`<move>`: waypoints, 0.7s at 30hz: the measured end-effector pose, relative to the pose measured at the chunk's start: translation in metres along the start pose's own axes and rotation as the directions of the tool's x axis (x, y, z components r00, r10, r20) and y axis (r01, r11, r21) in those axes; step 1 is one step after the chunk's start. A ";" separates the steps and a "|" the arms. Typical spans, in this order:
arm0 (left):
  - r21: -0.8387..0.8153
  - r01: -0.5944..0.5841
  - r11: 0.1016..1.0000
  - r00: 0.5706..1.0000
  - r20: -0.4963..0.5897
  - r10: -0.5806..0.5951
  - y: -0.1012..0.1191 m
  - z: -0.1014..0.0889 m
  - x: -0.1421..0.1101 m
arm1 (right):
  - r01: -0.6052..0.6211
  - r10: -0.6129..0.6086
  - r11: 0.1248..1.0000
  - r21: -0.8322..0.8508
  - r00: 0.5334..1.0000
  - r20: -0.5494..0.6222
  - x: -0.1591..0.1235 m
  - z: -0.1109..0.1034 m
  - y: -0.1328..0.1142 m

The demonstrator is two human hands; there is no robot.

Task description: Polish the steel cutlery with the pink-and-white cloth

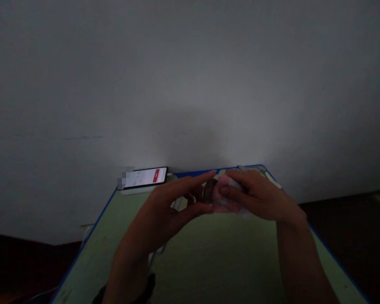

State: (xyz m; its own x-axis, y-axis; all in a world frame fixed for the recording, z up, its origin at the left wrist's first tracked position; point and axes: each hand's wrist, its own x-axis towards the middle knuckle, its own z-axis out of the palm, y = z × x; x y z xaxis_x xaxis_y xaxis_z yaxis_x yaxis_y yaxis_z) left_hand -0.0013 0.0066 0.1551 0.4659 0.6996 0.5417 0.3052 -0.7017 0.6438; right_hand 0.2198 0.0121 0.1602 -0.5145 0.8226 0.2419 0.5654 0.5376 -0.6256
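Note:
My left hand (174, 202) and my right hand (256, 196) meet above the middle of a pale green table (209, 257) with a blue edge. Between them is a small dark round object (209, 191), pinched by the left thumb and fingers. My right hand's fingers are curled around a pink and white cloth or wrapper (224, 198) pressed against that object. The light is dim and I cannot make out what the dark object is.
A phone (144, 177) with a lit screen lies along the table's far left edge against the grey wall. A white cable (160, 249) runs under my left wrist. More small items sit at the far right corner (259, 169). Dark floor lies on both sides.

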 end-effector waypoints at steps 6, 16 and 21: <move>-0.033 -0.006 0.999 0.999 0.033 0.007 0.003 0.006 0.001 | 0.029 -0.028 0.995 0.097 1.000 -0.013 0.002 0.003 0.000; 0.175 -0.039 0.984 0.997 -0.058 0.050 0.008 0.012 0.002 | 0.076 -0.040 0.982 0.173 0.978 -0.206 0.009 0.014 -0.005; 0.274 0.072 0.959 0.983 -0.182 -0.022 0.011 0.016 0.004 | 0.048 -0.002 0.988 0.147 0.953 -0.303 0.011 0.017 -0.009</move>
State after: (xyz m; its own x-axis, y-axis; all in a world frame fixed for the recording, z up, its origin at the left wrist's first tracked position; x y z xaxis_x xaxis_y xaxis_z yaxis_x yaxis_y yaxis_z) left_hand 0.0171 -0.0008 0.1557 0.2998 0.7275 0.6171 0.5537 -0.6595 0.5084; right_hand 0.1979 0.0136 0.1555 -0.2962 0.8392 0.4561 0.4391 0.5437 -0.7153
